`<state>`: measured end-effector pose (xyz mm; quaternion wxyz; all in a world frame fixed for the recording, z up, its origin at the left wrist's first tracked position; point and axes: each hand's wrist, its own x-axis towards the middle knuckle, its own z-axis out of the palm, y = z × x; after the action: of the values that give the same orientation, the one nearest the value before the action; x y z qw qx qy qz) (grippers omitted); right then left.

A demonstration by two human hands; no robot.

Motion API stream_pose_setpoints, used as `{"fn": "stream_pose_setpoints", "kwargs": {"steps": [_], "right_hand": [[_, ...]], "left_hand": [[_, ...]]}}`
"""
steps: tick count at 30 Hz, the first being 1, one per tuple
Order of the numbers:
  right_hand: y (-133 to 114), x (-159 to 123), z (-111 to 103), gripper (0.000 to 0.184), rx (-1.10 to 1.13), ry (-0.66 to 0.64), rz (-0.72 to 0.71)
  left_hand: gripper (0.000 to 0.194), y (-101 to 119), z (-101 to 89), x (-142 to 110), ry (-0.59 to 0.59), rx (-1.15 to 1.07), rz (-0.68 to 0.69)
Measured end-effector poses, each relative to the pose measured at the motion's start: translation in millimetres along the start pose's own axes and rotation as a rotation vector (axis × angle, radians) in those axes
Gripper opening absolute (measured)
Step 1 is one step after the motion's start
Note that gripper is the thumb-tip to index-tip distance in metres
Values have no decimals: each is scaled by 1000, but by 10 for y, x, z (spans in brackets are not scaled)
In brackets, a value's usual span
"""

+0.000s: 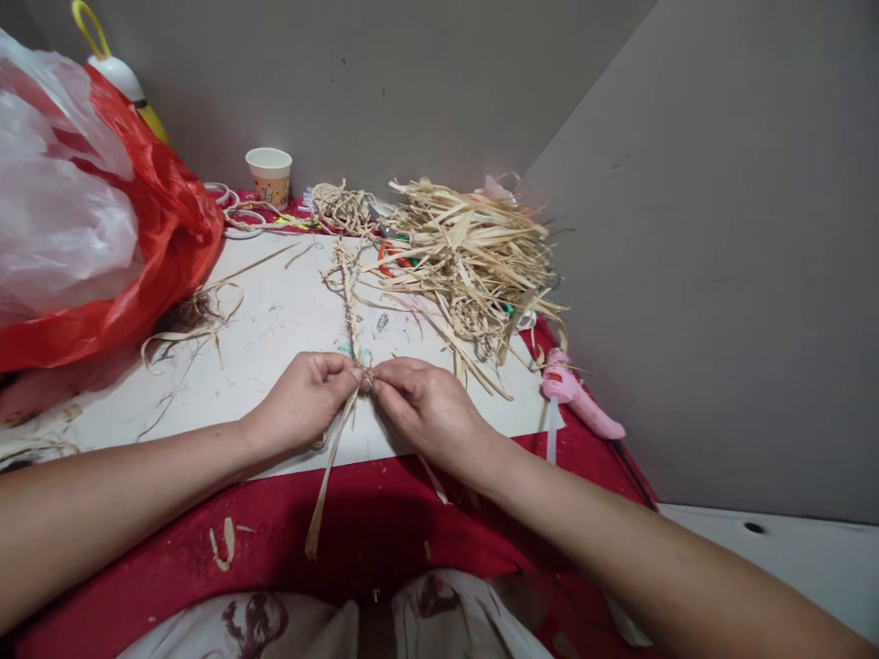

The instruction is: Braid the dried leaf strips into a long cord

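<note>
A thin straw braid (349, 297) runs away from me over the white board (275, 316), its near end between my fingertips. My left hand (306, 398) pinches that end from the left, thumb and index finger together. From the other side my right hand (436, 412) also pinches it, the two sets of fingertips almost touching. One flat dry strip (326, 499) hangs from the braid toward me, past the board's near edge. Fingers partly hide the point where the strands meet.
Beyond my right hand lies a heap of dry straw strips (473, 256), with orange-handled scissors (390, 261) partly under it. A pink glue gun (583, 403) rests at the right edge. Red and white plastic bags (182, 238) bulge at left. A paper cup (270, 178) stands near the grey wall.
</note>
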<state>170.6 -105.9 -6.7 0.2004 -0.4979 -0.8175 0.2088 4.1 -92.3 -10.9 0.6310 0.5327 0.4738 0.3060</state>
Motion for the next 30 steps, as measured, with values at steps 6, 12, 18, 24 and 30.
{"fn": "stream_pose_setpoints", "kwargs": {"steps": [6, 12, 18, 24, 30], "right_hand": [[-124, 21, 4, 27, -145, -67, -11], [-156, 38, 27, 31, -161, -96, 16], [-126, 52, -38, 29, -146, -198, 91], [-167, 39, -158, 31, -262, -287, 114], [-129, 78, -185, 26, -101, -326, 135]], "left_hand": [[24, -13, 5, 27, -1, -32, 32], [24, -23, 6, 18, -2, -51, 18], [26, -19, -7, 32, -22, -7, 26], [27, -31, -6, 14, -22, 6, 27], [22, -8, 23, -14, -10, -30, 23]]}}
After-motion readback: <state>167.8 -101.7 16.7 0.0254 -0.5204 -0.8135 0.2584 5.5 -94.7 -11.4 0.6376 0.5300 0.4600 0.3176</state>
